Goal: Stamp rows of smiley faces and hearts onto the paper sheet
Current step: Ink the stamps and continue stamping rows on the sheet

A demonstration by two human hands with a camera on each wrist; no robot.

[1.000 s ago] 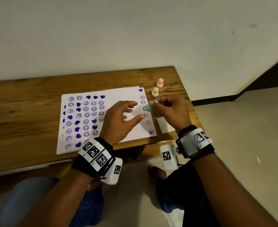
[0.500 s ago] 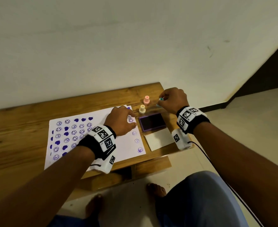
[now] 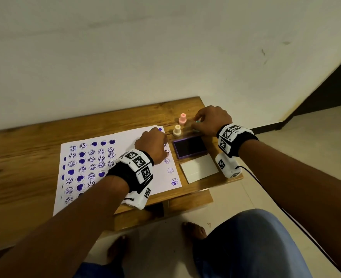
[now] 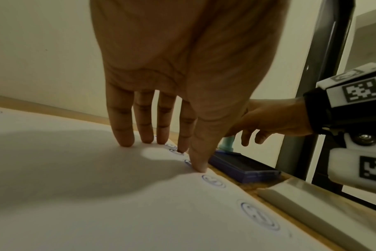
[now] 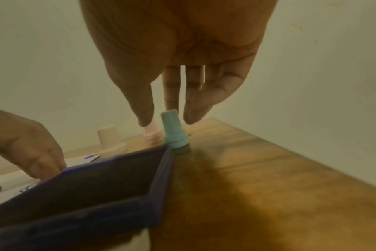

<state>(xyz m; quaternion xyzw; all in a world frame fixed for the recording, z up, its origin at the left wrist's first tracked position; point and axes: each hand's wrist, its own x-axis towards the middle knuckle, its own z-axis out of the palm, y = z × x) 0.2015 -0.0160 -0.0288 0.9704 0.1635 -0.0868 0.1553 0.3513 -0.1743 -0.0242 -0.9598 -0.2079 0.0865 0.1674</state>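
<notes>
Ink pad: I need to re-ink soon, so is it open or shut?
Open. The ink pad shows its dark surface uncovered, and its white lid lies beside it on the table.

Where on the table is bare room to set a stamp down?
Bare wood lies right of the teal stamp and ink pad, and left of the paper sheet. It is crowded behind the pad, around the pink stamp, cream stamp and right hand.

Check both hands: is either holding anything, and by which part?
Nothing is held. The right hand is open above the teal stamp; left hand presses the paper sheet.
</notes>
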